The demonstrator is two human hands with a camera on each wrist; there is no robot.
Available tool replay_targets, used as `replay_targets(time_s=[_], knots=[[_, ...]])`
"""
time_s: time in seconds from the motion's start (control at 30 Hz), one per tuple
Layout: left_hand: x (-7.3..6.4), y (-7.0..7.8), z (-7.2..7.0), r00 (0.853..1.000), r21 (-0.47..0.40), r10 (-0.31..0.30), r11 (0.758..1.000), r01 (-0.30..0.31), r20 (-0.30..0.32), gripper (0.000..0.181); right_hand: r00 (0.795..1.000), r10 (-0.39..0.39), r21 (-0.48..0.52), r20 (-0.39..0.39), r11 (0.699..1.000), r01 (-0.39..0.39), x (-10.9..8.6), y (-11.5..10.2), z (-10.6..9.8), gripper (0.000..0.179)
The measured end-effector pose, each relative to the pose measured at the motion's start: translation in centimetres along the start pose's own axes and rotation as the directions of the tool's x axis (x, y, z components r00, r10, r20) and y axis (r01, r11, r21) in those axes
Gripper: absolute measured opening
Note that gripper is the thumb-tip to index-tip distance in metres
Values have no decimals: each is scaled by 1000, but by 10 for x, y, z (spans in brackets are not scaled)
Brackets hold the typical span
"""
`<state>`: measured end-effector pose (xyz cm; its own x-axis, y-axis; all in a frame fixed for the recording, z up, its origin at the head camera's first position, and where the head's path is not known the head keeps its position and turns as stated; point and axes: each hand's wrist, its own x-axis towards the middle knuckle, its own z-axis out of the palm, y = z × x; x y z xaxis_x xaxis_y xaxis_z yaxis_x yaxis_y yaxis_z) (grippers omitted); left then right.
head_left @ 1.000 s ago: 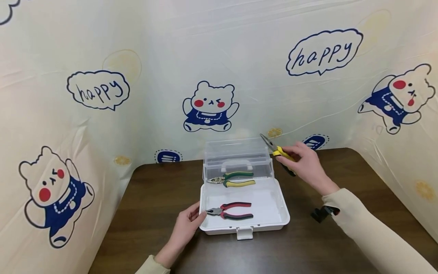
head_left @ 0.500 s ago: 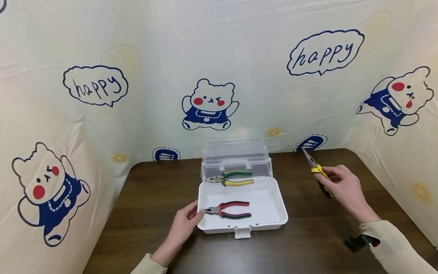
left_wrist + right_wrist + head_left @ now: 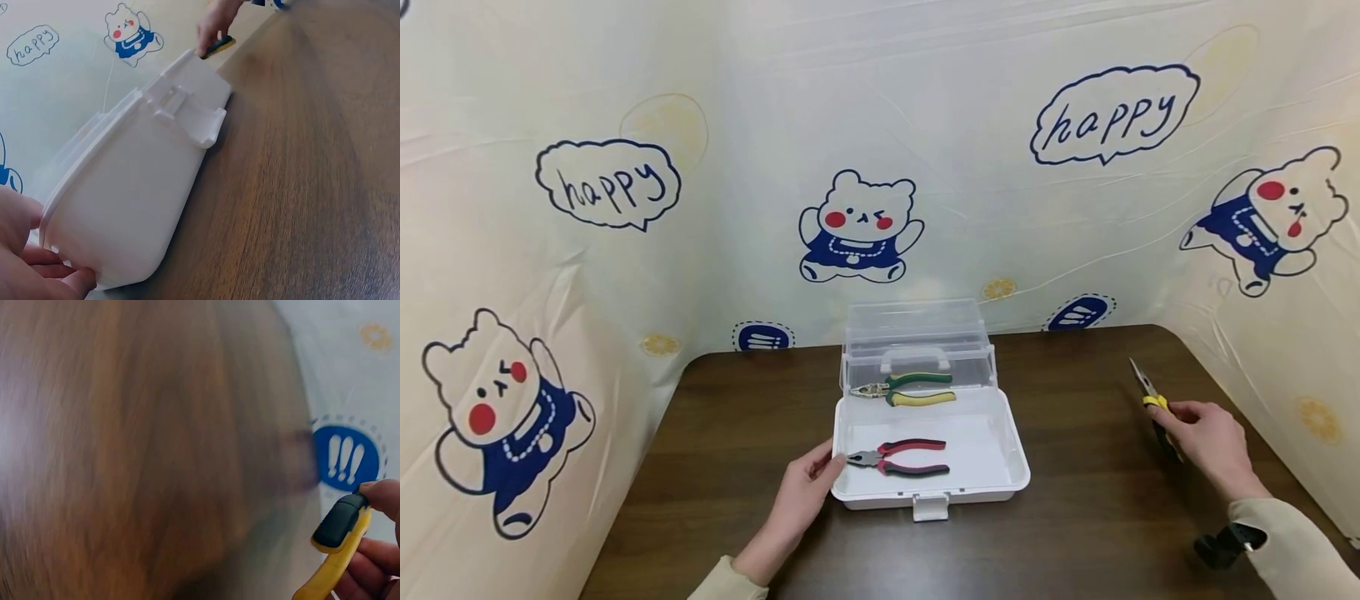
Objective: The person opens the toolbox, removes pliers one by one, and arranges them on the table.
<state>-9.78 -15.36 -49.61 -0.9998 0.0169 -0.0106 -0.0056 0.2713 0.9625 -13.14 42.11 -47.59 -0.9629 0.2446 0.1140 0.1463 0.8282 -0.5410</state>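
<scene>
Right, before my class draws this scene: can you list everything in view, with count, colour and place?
Table: 1, brown, foreground
Toolbox: 1, white, open on the table
Latch: 1, white, toolbox front
Lid: 1, clear, raised behind
Carry handle: 1, white, at the lid
Green-handled pliers: 1, green and yellow, toolbox back, by the lid
Red-handled pliers: 1, red and black, inside toolbox
Long-nose pliers: 1, yellow and black, in right hand
Printed cloth: pale, with bears and "happy" bubbles, behind and beside the table
Wrist device: 1, black, right wrist
Sleeves: 2, cream, lower edge
Hands: 2, left hand gripping toolbox, right hand pinching pliers
</scene>
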Motion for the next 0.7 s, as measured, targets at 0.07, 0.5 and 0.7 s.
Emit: replay_targets(time_s=[0.07, 0.5, 0.7], knots=[[0, 0, 1, 1000, 2, 0, 1000, 0, -4, 43, 999, 41, -24, 31, 999, -40, 2, 8, 0, 60], [-3, 3, 2, 1000, -5, 1, 1000, -2, -4, 41, 993, 84, -89, 85, 993, -77, 10, 30, 5, 62], [-4, 5, 2, 1000, -27, 7, 1000, -7, 0, 41, 993, 77, -97, 86, 993, -68, 12, 31, 7, 64]])
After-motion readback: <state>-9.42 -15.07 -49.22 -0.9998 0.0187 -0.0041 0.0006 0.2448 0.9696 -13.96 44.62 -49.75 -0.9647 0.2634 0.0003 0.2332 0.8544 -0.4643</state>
